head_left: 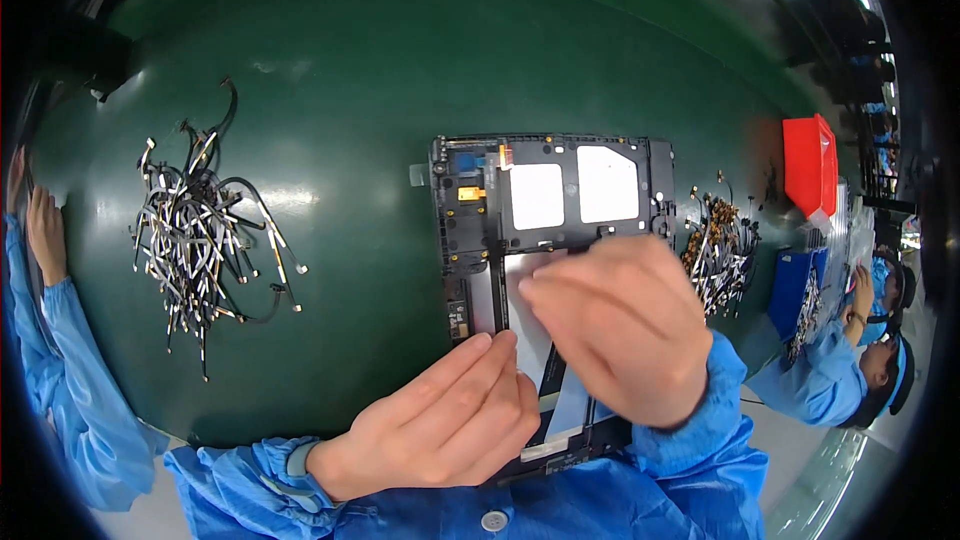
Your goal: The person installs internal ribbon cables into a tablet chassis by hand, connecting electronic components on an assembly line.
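Your black device frame lies open on the green table, right of the middle of the frame, reaching down toward your blue smock at the lower edge. Judging from how it lies, you are partway through this piece: 2 white panels sit in its upper part, an orange part sits at its upper left, and a thin dark strip runs down its inner left. What seems left is work along that strip, where your hands are; whether it is fixed at either end, you cannot tell. Loose cables fill 2 piles, 1 at the left and 1 to the right.

The device's long axis runs from upper to lower, with the panelled end pointing at the top of the picture; the strip runs roughly parallel to it.

Your left hand has its fingertips drawn together at the strip's lower part; their grip is unclear. Your right hand, blurred, is curled with thumb and forefinger close; whether they pinch anything, you cannot tell.
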Action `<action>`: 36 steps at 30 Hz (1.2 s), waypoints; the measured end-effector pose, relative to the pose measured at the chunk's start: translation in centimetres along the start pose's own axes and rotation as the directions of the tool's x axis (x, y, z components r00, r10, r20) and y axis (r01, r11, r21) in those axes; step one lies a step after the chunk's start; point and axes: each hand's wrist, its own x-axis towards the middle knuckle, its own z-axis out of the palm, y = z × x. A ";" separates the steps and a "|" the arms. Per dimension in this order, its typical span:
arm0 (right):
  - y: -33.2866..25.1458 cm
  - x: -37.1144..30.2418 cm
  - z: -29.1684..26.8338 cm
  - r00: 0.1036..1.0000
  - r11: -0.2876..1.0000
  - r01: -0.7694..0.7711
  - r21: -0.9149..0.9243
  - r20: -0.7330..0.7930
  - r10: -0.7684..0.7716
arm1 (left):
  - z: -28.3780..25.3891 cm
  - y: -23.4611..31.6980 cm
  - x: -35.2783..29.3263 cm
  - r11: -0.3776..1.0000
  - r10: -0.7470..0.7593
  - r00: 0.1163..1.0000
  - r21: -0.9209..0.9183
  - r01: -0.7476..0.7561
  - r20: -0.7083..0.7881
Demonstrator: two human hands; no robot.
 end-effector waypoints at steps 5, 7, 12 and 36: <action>-0.7 -1.5 0.2 0.985 0.991 0.117 -0.065 0.137 -0.107 | -0.2 0.2 0.0 1.000 0.019 1.000 0.023 -0.018 -0.013; -0.7 -1.2 0.4 0.988 0.993 0.093 -0.077 0.131 -0.082 | -0.1 0.0 0.1 1.000 0.025 1.000 0.016 -0.025 -0.006; -0.5 0.6 1.2 1.000 0.992 0.018 -0.121 0.014 -0.016 | -0.5 0.2 0.1 1.000 0.015 1.000 0.011 -0.016 0.012; -2.2 -3.6 0.3 0.972 0.982 0.181 -0.048 0.159 -0.171 | -3.1 0.4 -2.6 0.936 0.014 0.999 0.350 -0.029 0.046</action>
